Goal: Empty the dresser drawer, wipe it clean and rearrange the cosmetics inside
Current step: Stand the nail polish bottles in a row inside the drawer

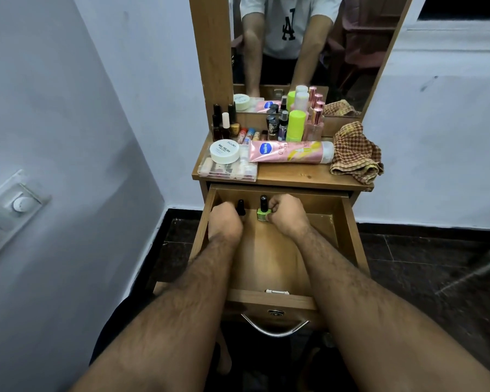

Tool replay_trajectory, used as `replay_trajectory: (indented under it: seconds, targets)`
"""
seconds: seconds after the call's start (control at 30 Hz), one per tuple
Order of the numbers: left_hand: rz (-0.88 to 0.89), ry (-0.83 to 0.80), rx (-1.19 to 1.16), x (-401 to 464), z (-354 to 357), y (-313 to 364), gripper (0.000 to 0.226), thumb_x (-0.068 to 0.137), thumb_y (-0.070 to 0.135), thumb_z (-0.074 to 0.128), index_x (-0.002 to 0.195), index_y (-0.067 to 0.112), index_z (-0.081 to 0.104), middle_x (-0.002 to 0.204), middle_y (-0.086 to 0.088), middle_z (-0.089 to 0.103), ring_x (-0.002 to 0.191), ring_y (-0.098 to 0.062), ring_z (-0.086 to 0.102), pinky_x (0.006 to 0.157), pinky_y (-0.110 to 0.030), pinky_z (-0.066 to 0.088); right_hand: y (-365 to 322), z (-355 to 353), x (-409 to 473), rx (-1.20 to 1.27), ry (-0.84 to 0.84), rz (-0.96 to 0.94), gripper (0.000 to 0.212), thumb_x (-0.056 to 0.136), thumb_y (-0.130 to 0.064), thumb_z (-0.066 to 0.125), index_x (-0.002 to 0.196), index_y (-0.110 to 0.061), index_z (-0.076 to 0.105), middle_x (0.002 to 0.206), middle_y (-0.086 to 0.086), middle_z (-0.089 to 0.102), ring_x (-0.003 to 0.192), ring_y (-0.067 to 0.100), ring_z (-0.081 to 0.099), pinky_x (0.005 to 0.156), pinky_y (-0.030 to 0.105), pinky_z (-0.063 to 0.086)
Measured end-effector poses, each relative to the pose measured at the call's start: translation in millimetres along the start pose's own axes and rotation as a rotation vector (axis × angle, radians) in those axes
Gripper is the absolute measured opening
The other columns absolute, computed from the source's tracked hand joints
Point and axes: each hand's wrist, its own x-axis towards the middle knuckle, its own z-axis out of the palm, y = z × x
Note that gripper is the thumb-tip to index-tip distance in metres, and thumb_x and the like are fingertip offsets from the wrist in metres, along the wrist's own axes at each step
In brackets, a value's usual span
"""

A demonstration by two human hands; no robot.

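The wooden drawer [348,230] is pulled out below the dresser top. At its back my left hand [224,222] curls round a dark nail polish bottle [240,207] whose black cap sticks up. My right hand [287,215] pinches a green nail polish bottle [263,214] with a black cap, standing upright on the drawer floor. On the dresser top lie a pink lotion tube [289,151], a white nail polish jar [224,151] on a clear box [227,169], and several small bottles [292,124].
A checked brown cloth [355,152] lies crumpled at the right of the dresser top. A mirror [309,52] stands behind. A metal handle [275,328] hangs on the drawer front. White walls flank the dresser; the floor [422,264] is dark.
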Motion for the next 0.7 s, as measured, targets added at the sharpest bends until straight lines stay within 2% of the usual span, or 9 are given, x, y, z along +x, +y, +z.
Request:
replay_trajectory:
  seconds: [0.33, 0.43, 0.53, 0.7]
  targets:
    - [-0.067, 0.106, -0.055, -1.9, 7.7, -0.5, 0.014, 0.095, 0.014, 0.061, 0.106, 0.01, 0.069, 0.109, -0.01, 0.07, 0.103, -0.026, 0.064, 0.085, -0.033, 0.05, 3.9, 16.9, 4.8, 0.026, 0.047, -0.031, 0.022, 0.079, -0.008, 0.076, 0.098, -0.017, 0.073, 0.087, -0.002, 0.065, 0.09, 0.018, 0.064, 0.076, 0.019, 0.044]
    - [-0.098, 0.118, -0.058, -6.8, 7.9, -1.3, 0.013, 0.094, 0.017, 0.064, 0.104, 0.01, 0.071, 0.104, -0.008, 0.071, 0.1, -0.025, 0.066, 0.077, -0.028, 0.047, 5.4, 17.5, 4.4, 0.032, 0.055, -0.046, 0.023, 0.079, -0.01, 0.077, 0.101, -0.015, 0.074, 0.087, -0.001, 0.066, 0.09, 0.019, 0.065, 0.076, 0.02, 0.045]
    - [-0.15, 0.08, -0.074, -11.6, 10.3, -3.1, 0.011, 0.093, 0.02, 0.066, 0.098, 0.012, 0.072, 0.097, -0.006, 0.071, 0.092, -0.022, 0.067, 0.071, -0.027, 0.051, 7.0, 17.1, 4.8, 0.033, 0.053, -0.047, 0.027, 0.079, -0.012, 0.079, 0.105, -0.014, 0.073, 0.089, -0.001, 0.066, 0.087, 0.016, 0.062, 0.074, 0.017, 0.041]
    - [-0.239, -0.037, -0.254, -10.2, 10.8, -3.7, 0.009, 0.092, 0.022, 0.067, 0.089, 0.014, 0.071, 0.081, -0.005, 0.073, 0.072, -0.019, 0.072, 0.07, -0.036, 0.063, 9.7, 18.5, 5.8, 0.065, 0.059, -0.04, 0.03, 0.079, -0.011, 0.08, 0.109, -0.015, 0.074, 0.094, 0.001, 0.069, 0.086, 0.012, 0.06, 0.076, 0.017, 0.041]
